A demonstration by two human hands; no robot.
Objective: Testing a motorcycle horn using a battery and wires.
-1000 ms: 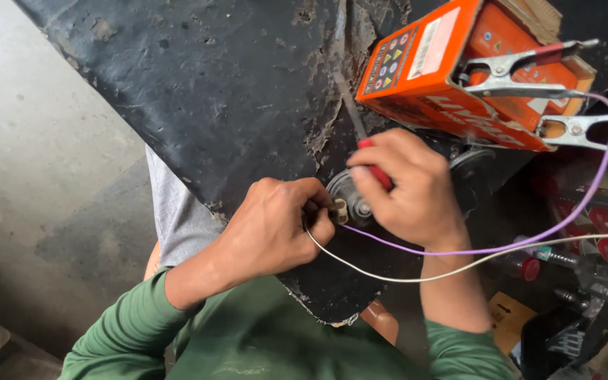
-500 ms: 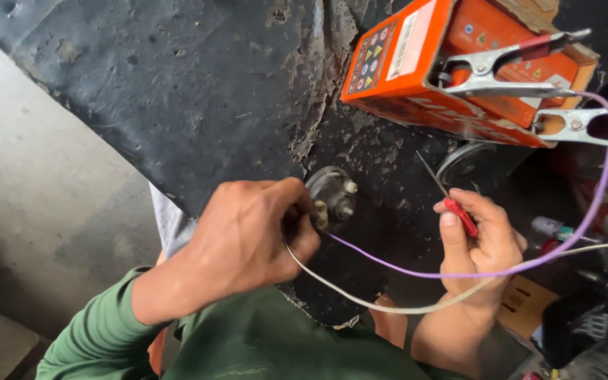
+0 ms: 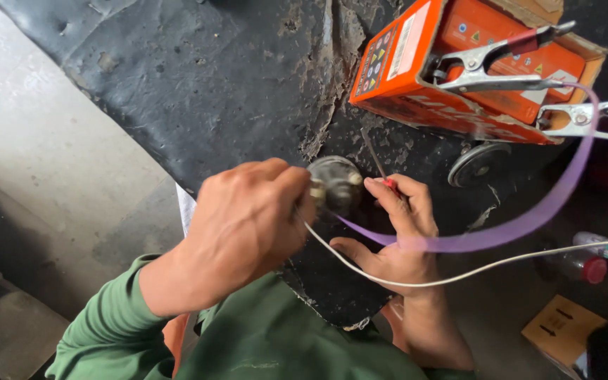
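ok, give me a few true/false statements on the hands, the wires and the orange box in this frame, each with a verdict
1. The left hand grips the small round metal part. True.
2. The right hand holds a red-handled thin tool. True.
3. The purple wire and white wire run off to the left. False: both run right.
4. The orange box lies on bare concrete. False: it sits on the black worn sheet.
5. Metal spring clamps are at the box. True.

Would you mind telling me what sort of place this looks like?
Probably a repair workshop: a grimy black bench, an orange box with metal clips, and loose wires by the hands.
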